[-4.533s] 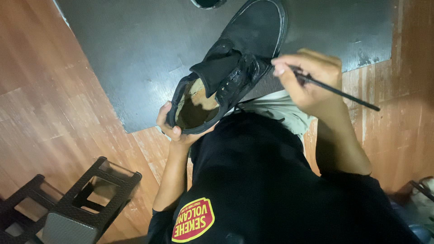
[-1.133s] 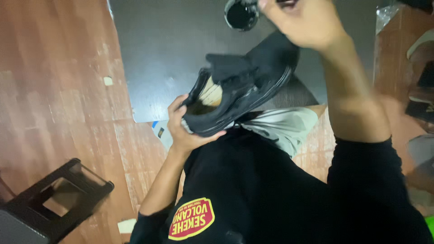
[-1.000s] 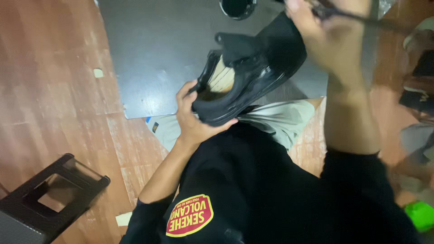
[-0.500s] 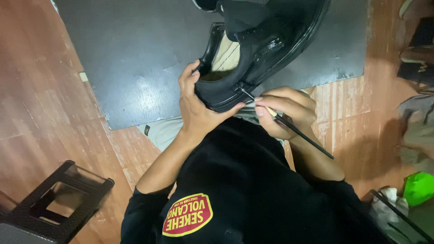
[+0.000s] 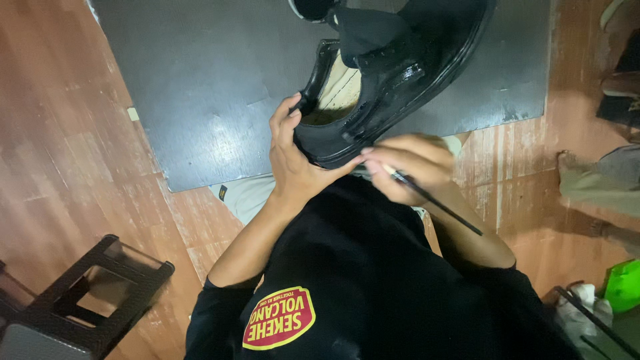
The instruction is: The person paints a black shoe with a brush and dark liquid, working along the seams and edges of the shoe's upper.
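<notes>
Worn reddish wooden floor (image 5: 67,167) under dark grey mat (image 5: 220,87). Above mat, glossy black leather shoe (image 5: 393,80), long axis toe-away; left hand (image 5: 293,160) cupping heel, right hand (image 5: 410,167) just beside heel, fingers pinching thin black brush (image 5: 433,200).

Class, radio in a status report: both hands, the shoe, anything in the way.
Left hand grips black shoe at the heel. Right hand holds thin brush, tip at the shoe's side. Nothing between brush and shoe.

I see a worn reddish-brown wooden plank floor (image 5: 73,153). A dark grey flat rectangular mat (image 5: 213,87) lies on it. A black plastic stool (image 5: 87,300) stands at lower left.
</notes>
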